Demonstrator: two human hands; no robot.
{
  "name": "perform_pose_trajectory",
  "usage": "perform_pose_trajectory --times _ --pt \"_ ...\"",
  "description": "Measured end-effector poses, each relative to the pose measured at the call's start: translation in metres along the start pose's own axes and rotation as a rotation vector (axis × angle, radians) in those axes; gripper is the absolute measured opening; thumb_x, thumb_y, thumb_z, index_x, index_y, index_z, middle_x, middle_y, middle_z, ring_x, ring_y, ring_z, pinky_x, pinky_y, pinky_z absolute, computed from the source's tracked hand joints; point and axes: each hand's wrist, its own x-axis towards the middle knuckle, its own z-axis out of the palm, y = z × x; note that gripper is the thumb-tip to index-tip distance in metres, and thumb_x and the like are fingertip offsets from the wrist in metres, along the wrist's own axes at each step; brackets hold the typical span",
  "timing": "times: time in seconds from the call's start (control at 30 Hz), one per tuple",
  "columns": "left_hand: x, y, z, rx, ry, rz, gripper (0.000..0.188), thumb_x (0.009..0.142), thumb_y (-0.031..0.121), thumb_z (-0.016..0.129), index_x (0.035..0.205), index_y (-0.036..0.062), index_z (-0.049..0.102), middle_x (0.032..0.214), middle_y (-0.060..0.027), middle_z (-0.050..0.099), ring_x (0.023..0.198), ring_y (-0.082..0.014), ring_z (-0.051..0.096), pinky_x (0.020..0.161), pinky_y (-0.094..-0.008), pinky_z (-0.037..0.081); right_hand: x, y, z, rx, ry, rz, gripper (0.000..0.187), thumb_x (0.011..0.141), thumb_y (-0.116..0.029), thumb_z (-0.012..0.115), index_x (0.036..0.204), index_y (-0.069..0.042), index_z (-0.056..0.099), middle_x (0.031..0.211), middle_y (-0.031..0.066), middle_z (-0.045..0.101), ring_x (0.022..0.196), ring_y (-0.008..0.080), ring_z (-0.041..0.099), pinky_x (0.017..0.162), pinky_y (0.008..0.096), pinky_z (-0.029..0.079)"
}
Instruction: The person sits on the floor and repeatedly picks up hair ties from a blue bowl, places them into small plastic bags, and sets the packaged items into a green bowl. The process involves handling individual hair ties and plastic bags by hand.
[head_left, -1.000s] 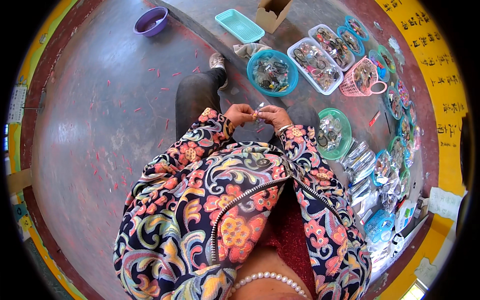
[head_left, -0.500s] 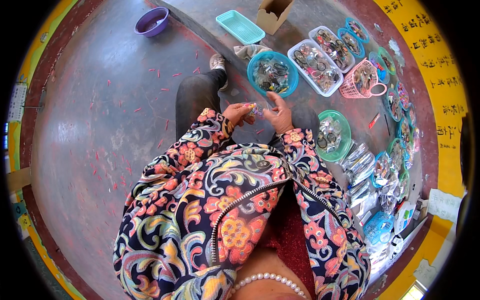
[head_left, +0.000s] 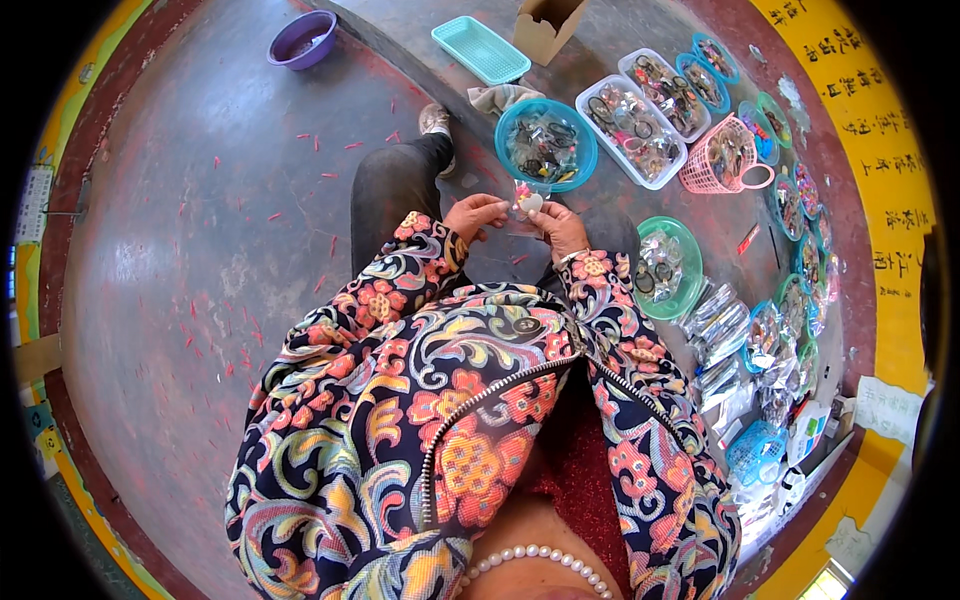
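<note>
Between my hands, over my lap, is a small see-through plastic packet (head_left: 527, 193) with pink and yellow bits and a whitish round piece in it. My left hand (head_left: 474, 216) pinches the packet's left side with thumb and fingers. On the other side, my right hand (head_left: 562, 228) grips its right edge. The exact kind of the contents is too small to make out. Just beyond the hands stands a blue round basket (head_left: 590, 150) of bagged small items. A green basket (head_left: 692, 262) with more bagged pieces sits to the right of my right knee.
White plastic trays (head_left: 652, 182) and a pink handled basket (head_left: 692, 180) hold more packets at the right. A turquoise tray (head_left: 470, 38), a cardboard box (head_left: 535, 40) and a purple basin (head_left: 285, 60) stand farther off. Flat silvery packages (head_left: 716, 325) lie beside the green basket.
My right hand has closed onto the packet after being beside it with fingers spread. The packet is now raised and spread between both hands, showing the whitish round piece.
</note>
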Motion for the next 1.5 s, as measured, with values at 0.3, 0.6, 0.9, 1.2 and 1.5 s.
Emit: perform_pose_trajectory --times 0.3,0.6,0.9,1.2,1.5 --pt "-0.007 0.006 0.002 0.072 -0.091 -0.089 0.016 0.075 0.019 0.062 0.080 0.0049 0.057 0.070 -0.0033 0.059 0.053 -0.0085 0.051 0.041 -0.0192 0.036 -0.005 -0.002 0.000 -0.232 0.005 0.103 0.022 0.075 -0.024 0.064 0.091 -0.009 0.060 0.081 -0.0021 0.061 0.069 0.0059 0.053 0.058 0.0201 0.036" --pt "0.005 -0.010 -0.004 0.159 -0.181 0.005 0.010 0.071 0.011 0.064 0.072 0.0040 0.056 0.065 -0.0024 0.058 0.046 -0.0077 0.048 0.040 -0.0189 0.036 -0.002 -0.001 -0.003 -0.164 -0.044 0.145 0.018 0.075 -0.022 0.063 0.085 -0.008 0.059 0.078 -0.0002 0.061 0.067 0.0064 0.054 0.059 0.0193 0.038" --pt "-0.005 -0.001 -0.001 0.212 -0.174 -0.068 0.023 0.076 0.022 0.061 0.086 0.0016 0.060 0.072 -0.0024 0.060 0.051 -0.0075 0.048 0.043 -0.0200 0.037 -0.006 -0.001 0.001 -0.075 -0.110 0.052 0.015 0.074 -0.010 0.062 0.086 -0.002 0.059 0.079 0.0028 0.061 0.069 0.0093 0.056 0.062 0.0199 0.042" --pt "-0.003 -0.003 0.000 0.314 -0.142 -0.100 0.016 0.070 0.016 0.067 0.077 0.0027 0.062 0.059 0.0002 0.054 0.043 -0.0059 0.041 0.038 -0.0194 0.028 -0.008 -0.009 0.007 -0.073 -0.107 0.120 0.015 0.076 -0.013 0.061 0.087 -0.002 0.058 0.079 0.0050 0.061 0.070 0.0121 0.058 0.064 0.0234 0.046" --pt "0.017 -0.032 -0.008 0.142 -0.328 0.045 0.017 0.069 0.002 0.064 0.082 0.0020 0.054 0.077 -0.0030 0.056 0.067 -0.0097 0.053 0.062 -0.0225 0.043 -0.001 0.002 -0.002 -0.102 -0.055 0.101 0.014 0.079 -0.013 0.057 0.086 0.000 0.057 0.078 0.0079 0.062 0.068 0.0135 0.059 0.062 0.0235 0.047"
